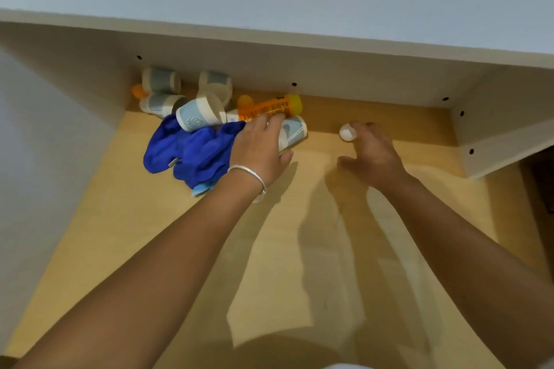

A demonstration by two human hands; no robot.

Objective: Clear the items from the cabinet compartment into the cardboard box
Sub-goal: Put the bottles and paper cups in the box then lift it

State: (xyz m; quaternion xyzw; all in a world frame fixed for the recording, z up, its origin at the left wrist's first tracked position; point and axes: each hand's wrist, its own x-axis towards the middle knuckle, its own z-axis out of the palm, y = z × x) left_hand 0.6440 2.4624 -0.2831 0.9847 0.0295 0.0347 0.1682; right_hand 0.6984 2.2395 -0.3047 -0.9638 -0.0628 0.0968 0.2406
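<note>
The cabinet compartment has a light wooden floor (pixel 299 219) with the items piled at its back left. My left hand (pixel 257 153) reaches over a paper cup (pixel 295 132) lying on its side, fingers on top and thumb under it. Behind it lies an orange bottle with a yellow cap (pixel 269 109). A blue cloth (pixel 192 153) is bunched to the left of my hand. Several more paper cups (pixel 198 115) lie tipped at the back left with an orange ball (pixel 138 90). My right hand (pixel 371 153) has its fingertips against a small white ball (pixel 347 132), thumb spread away. The cardboard box is out of view.
White side walls (pixel 60 99) and a white top panel (pixel 269 39) enclose the compartment. A second orange ball (pixel 245 100) sits behind the bottle. The wooden back strip (pixel 389 120) runs behind the white ball. Bare floor stretches from my wrists to the front edge.
</note>
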